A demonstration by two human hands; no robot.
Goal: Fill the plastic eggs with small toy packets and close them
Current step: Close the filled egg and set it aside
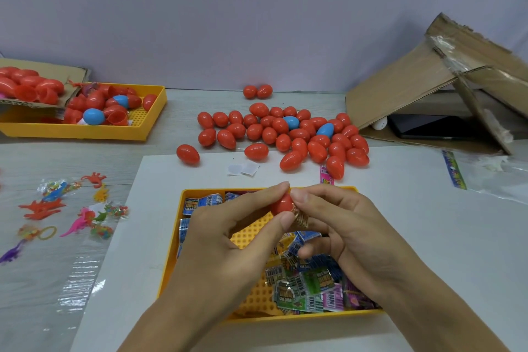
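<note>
Where eggs [285, 134] pile, box [445, 88] rt.

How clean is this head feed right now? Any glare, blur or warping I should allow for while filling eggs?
Head view: even, soft light, faint shadows; glare on the clear plastic film at left; wide-angle bending at the edges; both hands and the red egg are slightly soft; packet print in the yellow tray is unreadable.
</note>
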